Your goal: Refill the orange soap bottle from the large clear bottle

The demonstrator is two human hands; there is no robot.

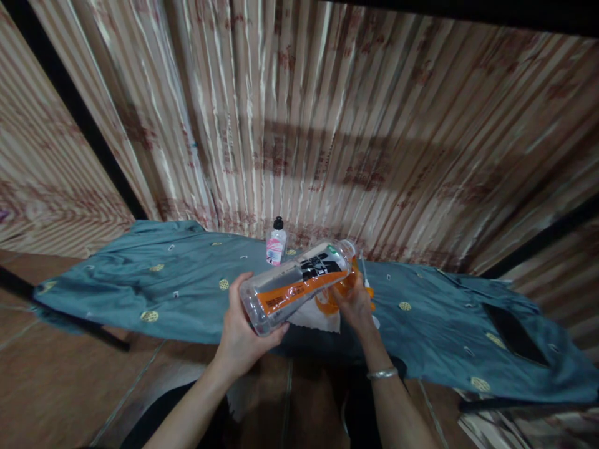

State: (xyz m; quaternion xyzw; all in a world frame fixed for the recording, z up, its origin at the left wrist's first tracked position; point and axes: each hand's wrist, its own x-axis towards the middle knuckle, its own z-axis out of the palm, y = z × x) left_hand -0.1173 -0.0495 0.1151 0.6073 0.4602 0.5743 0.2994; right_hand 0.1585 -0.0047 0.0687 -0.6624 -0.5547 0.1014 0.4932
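Observation:
A large clear plastic bottle [299, 280] with a silver, orange and black label lies tilted in the air, its neck toward the upper right. My left hand [243, 333] is wrapped round its base end. Close under the neck, my right hand [356, 308] is closed on an orange see-through container [345, 285], whose exact kind is partly hidden by the fingers and the bottle. Below the bottle, a white cloth or paper [318, 319] lies on the table, with an orange curved piece over it. A small clear bottle [276, 243] with a black cap and pink label stands behind.
A teal patterned cloth [187, 312] covers the narrow table. To the right lies a black phone [515, 333]. Small orange and white items [369, 293] sit just right of my right hand. A pleated curtain [299, 125] hangs behind, with dark frame bars at both sides.

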